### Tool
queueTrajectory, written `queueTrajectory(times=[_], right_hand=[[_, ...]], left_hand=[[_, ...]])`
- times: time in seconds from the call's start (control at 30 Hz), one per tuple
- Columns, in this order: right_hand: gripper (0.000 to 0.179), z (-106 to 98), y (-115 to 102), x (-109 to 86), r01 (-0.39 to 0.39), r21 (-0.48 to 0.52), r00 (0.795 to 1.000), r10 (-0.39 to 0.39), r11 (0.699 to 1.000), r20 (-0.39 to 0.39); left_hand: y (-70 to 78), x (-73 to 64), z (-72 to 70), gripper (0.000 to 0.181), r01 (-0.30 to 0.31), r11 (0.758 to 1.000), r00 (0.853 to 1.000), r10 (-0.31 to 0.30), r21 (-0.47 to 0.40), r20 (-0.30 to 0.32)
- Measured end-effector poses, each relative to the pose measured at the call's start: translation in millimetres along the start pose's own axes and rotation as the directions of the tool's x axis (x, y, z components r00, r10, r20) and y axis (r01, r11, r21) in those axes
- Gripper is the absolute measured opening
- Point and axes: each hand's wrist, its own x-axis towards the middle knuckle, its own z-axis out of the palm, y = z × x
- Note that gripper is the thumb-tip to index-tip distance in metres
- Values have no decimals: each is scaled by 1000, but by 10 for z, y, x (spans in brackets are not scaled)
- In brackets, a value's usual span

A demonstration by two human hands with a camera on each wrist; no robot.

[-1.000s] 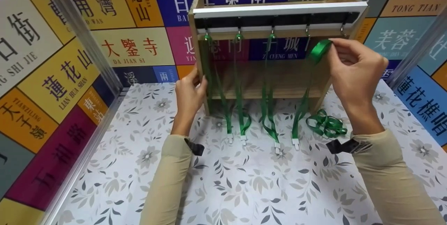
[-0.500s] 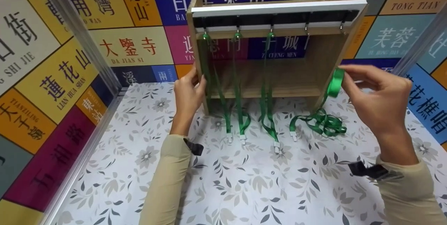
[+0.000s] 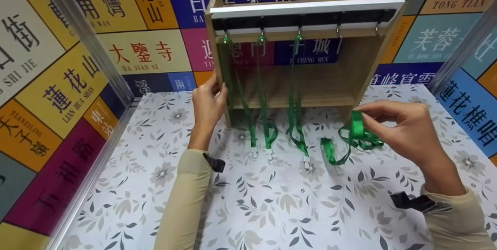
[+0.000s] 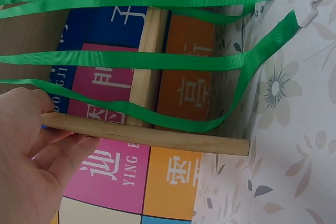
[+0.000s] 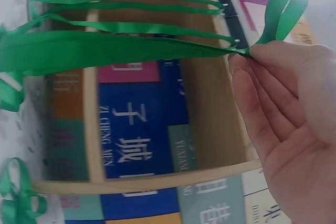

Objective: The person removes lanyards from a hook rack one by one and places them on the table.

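My left hand (image 3: 207,106) grips the left side panel of a wooden rack (image 3: 367,63), thumb and fingers on either side of the board (image 4: 157,130) in the left wrist view. To the right, my right hand (image 3: 407,129) pinches a green lanyard (image 3: 356,125) by its folded loop, low before the rack's right leg. The lanyard's tail curves over the table, its end turned up. In the right wrist view, thumb and fingertips meet on the strap (image 5: 281,17). Three green lanyards (image 3: 265,114) hang from the left hooks, white clips (image 3: 306,162) at their lower ends. Two right hooks (image 3: 338,30) are bare.
A loose heap of green lanyard (image 3: 374,142) lies on the flower-patterned table (image 3: 248,211), behind the held loop. Sign-patterned walls (image 3: 147,50) stand behind and beside the rack. Clear corner posts (image 3: 89,40) rise at left and right.
My right hand has brought the lanyard down from near the fourth hook, first right, then back left, close over the table. Its tail has shifted and curled. The left hand stays on the rack.
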Motion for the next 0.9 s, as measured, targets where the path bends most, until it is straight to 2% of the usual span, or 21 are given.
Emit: queueTrajectory(times=[0.27, 0.47, 0.57, 0.67, 0.7, 0.77, 0.83, 0.9], right_hand=[[24, 169, 230, -42, -76, -45, 994, 79, 996, 70], [20, 180, 356, -41, -126, -48, 988, 130, 991, 89], [21, 123, 375, -48, -158, 0, 983, 157, 987, 98], [21, 21, 387, -62, -184, 93, 969, 165, 979, 183], [21, -22, 396, -70, -190, 118, 960, 160, 975, 230], [20, -120, 422, -91, -209, 148, 928, 148, 967, 342], [18, -221, 455, -112, -241, 124, 881, 163, 963, 445], [16, -316, 506, -126, -284, 43, 827, 222, 958, 516]], left_hand=[[-8, -8, 12, 44, -9, 1000, 1000, 9, 15, -9], [4, -2, 4, 44, -14, 1000, 1000, 14, 6, -9], [8, -3, -2, 44, -10, 1000, 1000, 10, 0, -5], [7, -7, -6, 43, -3, 1000, 1000, 3, -4, -3], [6, -8, -5, 43, -2, 1000, 1000, 2, -7, -2], [3, -8, -2, 43, -3, 1000, 1000, 3, -3, -1], [1, -5, 3, 43, -5, 1000, 1000, 5, 1, -2], [-4, -4, 8, 43, -9, 1000, 1000, 9, 4, -4]])
